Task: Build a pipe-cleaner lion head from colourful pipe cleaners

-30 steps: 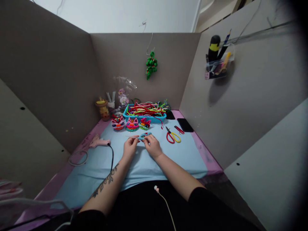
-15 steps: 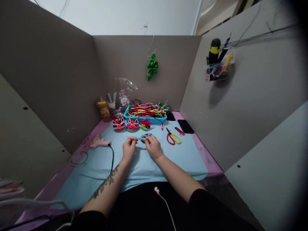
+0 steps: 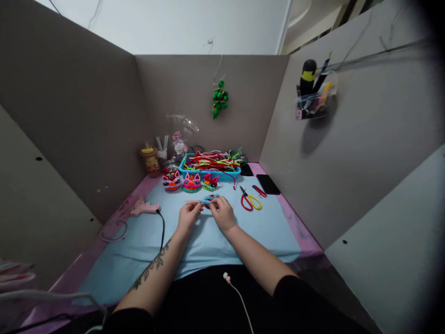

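A small looped piece of fuzzy blue cord with some red in it (image 3: 206, 201) is held just above the cloth. My right hand (image 3: 223, 214) grips its near side between thumb and fingers. My left hand (image 3: 188, 216) pinches the piece's left end, where a thin pale strand shows along the fingers. The fingertips of both hands nearly meet, so much of the piece is covered. Just beyond stand three colourful animal heads made of similar cord: a red one (image 3: 171, 181), a pink one (image 3: 192, 182) and a magenta-and-green one (image 3: 210, 182).
A blue basket (image 3: 208, 174) heaped with coloured cords stands at the back. Scissors (image 3: 250, 200), a red cutter (image 3: 259, 190) and a phone (image 3: 268, 184) lie to the right. A pink glue gun (image 3: 144, 207) with its cable is left. Grey partitions enclose the table.
My left hand has moved slightly right, closer to my right hand, and its fingers have shifted along the strand to the blue end. My right hand stays nearly in place.
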{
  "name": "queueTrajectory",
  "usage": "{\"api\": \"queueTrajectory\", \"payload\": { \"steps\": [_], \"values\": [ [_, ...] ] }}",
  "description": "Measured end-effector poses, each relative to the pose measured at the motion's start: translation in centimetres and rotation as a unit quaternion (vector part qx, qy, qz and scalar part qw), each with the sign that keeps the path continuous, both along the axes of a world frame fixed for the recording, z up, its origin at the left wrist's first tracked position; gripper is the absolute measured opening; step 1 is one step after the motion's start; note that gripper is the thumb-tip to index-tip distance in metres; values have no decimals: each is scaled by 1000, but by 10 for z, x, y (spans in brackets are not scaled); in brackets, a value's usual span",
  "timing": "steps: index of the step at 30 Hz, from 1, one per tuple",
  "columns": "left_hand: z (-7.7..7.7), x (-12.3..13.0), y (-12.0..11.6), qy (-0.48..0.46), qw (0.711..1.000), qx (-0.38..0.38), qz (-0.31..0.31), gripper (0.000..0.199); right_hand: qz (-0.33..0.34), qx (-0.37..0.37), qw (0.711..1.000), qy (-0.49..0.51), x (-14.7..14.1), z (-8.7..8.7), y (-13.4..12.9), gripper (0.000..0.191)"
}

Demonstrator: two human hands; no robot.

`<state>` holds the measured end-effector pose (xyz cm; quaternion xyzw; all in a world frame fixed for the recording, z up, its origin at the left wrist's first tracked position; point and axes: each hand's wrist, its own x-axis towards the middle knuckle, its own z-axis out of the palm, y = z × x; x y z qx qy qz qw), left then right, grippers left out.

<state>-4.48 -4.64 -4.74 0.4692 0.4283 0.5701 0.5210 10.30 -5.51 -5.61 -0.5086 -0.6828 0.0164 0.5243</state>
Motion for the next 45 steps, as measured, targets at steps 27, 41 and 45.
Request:
{"api": "queueTrajectory", "payload": {
  "steps": [27, 41, 45],
  "values": [
    [-5, 0, 2, 83, 992, 76, 58, 32, 48, -17, 998, -24, -3, 2, -3, 15],
    [2, -1, -1, 30, 998, 47, 29, 39, 18, 3, 1000, 11, -2, 6, -4, 11],
    [3, -1, -2, 30, 999, 24, 19, 44, 1, 7, 1000, 11, -1, 6, -3, 8]
  ]
}}
